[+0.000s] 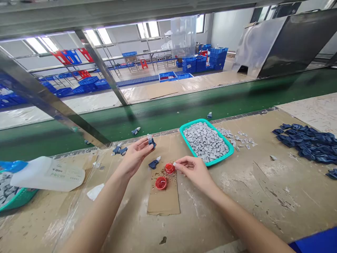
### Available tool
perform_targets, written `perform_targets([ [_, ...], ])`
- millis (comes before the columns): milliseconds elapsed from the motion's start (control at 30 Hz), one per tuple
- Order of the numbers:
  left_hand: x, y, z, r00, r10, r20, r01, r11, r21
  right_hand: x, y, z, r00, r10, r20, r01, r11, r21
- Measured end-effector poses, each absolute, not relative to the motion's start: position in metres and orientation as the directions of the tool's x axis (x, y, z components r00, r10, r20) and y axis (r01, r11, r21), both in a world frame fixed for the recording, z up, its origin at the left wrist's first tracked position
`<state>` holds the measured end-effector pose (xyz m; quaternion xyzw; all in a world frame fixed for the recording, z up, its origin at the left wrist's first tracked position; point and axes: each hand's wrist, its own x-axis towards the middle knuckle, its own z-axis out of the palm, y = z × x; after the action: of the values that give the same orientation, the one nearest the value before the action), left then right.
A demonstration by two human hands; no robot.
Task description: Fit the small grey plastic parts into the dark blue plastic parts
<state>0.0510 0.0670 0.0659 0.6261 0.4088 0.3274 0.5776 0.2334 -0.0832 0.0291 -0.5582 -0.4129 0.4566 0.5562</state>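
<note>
My left hand (133,157) is closed on a navy plastic piece with a pale top (151,141), raised above the workbench. Between the fingertips of my right hand (194,169) is a small light-grey plastic piece (174,164), at the rim of the farther red cup (170,169). A second red cup (160,183) stands just nearer to me. Both cups rest on a strip of cardboard (163,206) spotted with brown specks. Beside its far end lies another navy piece with a pale tip (154,163).
A turquoise tray (229,149) heaped with small grey pieces stands beyond my right hand. Navy pieces (306,142) are piled at the far right. A white bottle with a blue top (48,174) leans at the left. Behind the bench runs a green conveyor belt (163,119), carrying scattered navy-and-pale pieces.
</note>
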Motion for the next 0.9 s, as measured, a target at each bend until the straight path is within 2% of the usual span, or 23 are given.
perform_targets([
  [100, 0.038, 0.033, 0.07, 0.416, 0.895, -0.159, -0.031, 0.189, 0.981, 0.229, -0.081, 0.023, 0.244, 0.966, -0.085, -0.068, -0.07, -0.995],
  [200, 0.028, 0.01, 0.072, 0.381, 0.906, -0.183, -0.089, 0.233, 0.968, 0.225, -0.079, 0.019, 0.261, 0.96, -0.099, -0.05, -0.089, -0.995],
  [500, 0.02, -0.008, 0.05, 0.158, 0.982, -0.103, -0.075, 0.116, 0.99, 0.216, -0.069, 0.012, 0.238, 0.969, -0.067, -0.009, -0.067, -0.998],
  [700, 0.026, -0.014, 0.049, 0.216, 0.972, -0.096, -0.025, 0.103, 0.994, 0.219, -0.072, 0.018, 0.234, 0.969, -0.081, -0.026, -0.077, -0.997],
  [900, 0.039, -0.026, 0.048, 0.205, 0.973, -0.105, -0.006, 0.109, 0.994, 0.222, -0.082, 0.039, 0.189, 0.977, -0.103, -0.12, -0.081, -0.989],
])
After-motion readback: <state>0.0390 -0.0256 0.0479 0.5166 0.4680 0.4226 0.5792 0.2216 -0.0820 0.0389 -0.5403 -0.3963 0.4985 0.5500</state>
